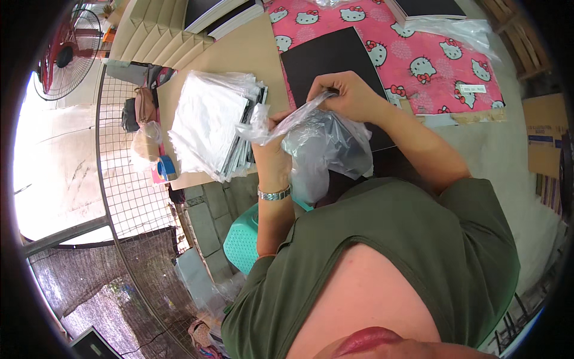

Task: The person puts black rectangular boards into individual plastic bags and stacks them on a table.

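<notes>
A clear plastic bag [327, 143] hangs in front of my body, its mouth edge stretched between my hands. My right hand [350, 96] pinches the upper end of that edge, fingers closed. Lower and to the left, my left hand [272, 152] grips the other end, its fingers partly covered by crumpled plastic. Beneath and beyond my right hand lies a flat black book or board [329, 57] on the table. Just left of my left hand sits a stack of plastic-wrapped flat items [206, 119] with dark edges showing.
A pink cartoon-print cloth [442, 54] covers the table's right part. Black-covered books [427, 9] lie at the far right, others [221, 15] at the far left beside folded beige card [161, 33]. A teal stool [242, 239], wire mesh [128, 149] and a fan [66, 57] stand left.
</notes>
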`<state>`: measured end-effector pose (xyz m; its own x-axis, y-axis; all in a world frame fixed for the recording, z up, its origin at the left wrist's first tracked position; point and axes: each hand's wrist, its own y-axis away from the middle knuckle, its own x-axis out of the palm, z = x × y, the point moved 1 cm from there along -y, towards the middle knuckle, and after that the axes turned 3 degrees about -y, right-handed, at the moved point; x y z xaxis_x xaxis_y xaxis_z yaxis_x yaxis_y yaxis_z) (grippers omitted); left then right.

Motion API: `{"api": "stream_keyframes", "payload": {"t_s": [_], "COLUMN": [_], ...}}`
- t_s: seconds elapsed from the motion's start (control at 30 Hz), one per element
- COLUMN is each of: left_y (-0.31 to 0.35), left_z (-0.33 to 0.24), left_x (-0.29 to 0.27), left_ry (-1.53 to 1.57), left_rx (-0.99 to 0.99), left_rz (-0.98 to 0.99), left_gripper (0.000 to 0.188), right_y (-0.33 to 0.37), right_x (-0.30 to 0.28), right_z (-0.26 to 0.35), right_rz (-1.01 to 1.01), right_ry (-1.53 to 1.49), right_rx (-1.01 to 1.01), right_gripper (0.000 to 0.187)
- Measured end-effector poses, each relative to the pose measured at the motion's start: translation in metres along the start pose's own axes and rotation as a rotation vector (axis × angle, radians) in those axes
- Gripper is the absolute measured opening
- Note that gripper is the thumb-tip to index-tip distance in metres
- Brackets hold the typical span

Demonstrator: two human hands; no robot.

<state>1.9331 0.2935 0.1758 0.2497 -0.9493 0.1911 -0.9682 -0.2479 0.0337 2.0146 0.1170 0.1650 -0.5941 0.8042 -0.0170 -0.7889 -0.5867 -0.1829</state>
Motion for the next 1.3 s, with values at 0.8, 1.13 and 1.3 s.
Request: {"api": "stream_keyframes", "payload": {"t_s": [0.8,1.13,1.3], "left_y": [-0.01,0.012,0.016], "left_z": [-0.007,-0.024,-0.015], "left_x": [-0.031,-0.071,-0.061], "left_ry": [0.428,0.316,-0.555], "left_rx": [-0.377,-0.368,-0.468], "left_rz": [0.26,0.335,0.572], "left_gripper": [0.039,0.039,0.043], "right_y": [0.027,0.051,0.052], "right_x": [-0.009,-0.065,-0.071], "right_z": [0.007,0.013,0.006], "right_rz": [0.637,0.659,-0.217], "right_ry": [-0.279,-0.435,-0.965], "right_rx": [0.193,0.351,0.037], "right_gripper": [0.025,0.027,0.03]}}
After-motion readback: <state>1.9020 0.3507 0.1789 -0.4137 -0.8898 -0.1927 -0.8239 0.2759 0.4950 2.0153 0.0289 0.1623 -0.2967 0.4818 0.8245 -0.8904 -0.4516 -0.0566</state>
